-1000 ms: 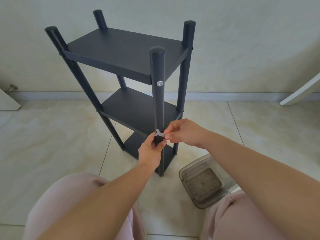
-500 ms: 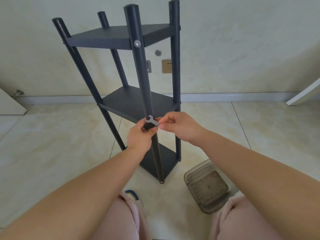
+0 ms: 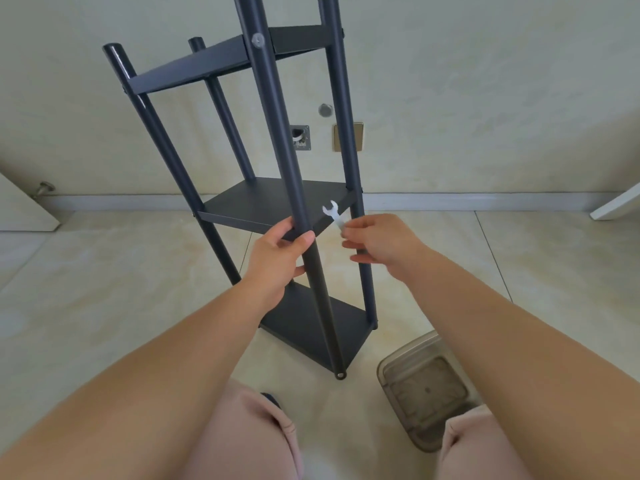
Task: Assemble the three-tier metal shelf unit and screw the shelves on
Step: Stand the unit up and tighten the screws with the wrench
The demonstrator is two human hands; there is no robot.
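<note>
We see the floor (image 3: 104, 271), pale tile, running to a cream wall (image 3: 485, 81) with a baseboard. On the floor stands the shelf unit (image 3: 277, 206), dark metal, 3 tiers on 4 posts, near the wall and directly ahead of us. The front post (image 3: 277, 133) carries a silver screw head (image 3: 257, 39) at the top tier. A clear plastic tray (image 3: 426, 389) lies on the floor just right of the unit's base, beside our right knee. Left hand (image 3: 277, 258): fingers and thumb curled round the front post just below the middle tier, gripping it. Right hand (image 3: 377, 240): thumb and forefinger pinch the lower end of a small flat wrench (image 3: 333, 216); its open end points up, in front of the middle tier's right corner and apart from the front post. The remaining fingers are loosely curled. On the wall behind: a gold socket plate (image 3: 348, 137) and a small grey fitting (image 3: 300, 137).
</note>
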